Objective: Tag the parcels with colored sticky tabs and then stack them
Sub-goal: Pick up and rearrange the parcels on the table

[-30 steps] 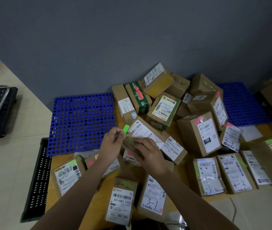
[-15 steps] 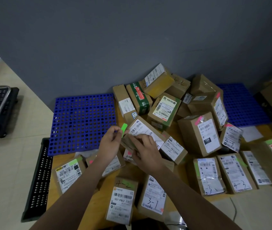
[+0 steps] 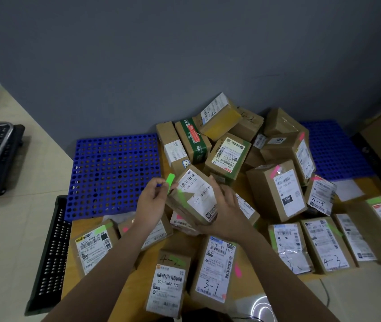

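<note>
While the right hand (image 3: 225, 211) cradles the parcel (image 3: 193, 198), left hand (image 3: 152, 201) pinches — green tab (image 3: 170, 180).

A brown parcel (image 3: 193, 196) with white barcode labels is held tilted above the tabletop (image 3: 243, 270), a green tab (image 3: 170, 180) standing at its upper left corner; more labelled parcels (image 3: 275, 189) lie heaped and flat around it

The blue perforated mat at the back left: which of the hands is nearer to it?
Left. The left hand pinches a green tab right at the blue perforated mat's near edge; the right hand holds a parcel farther right.
</note>
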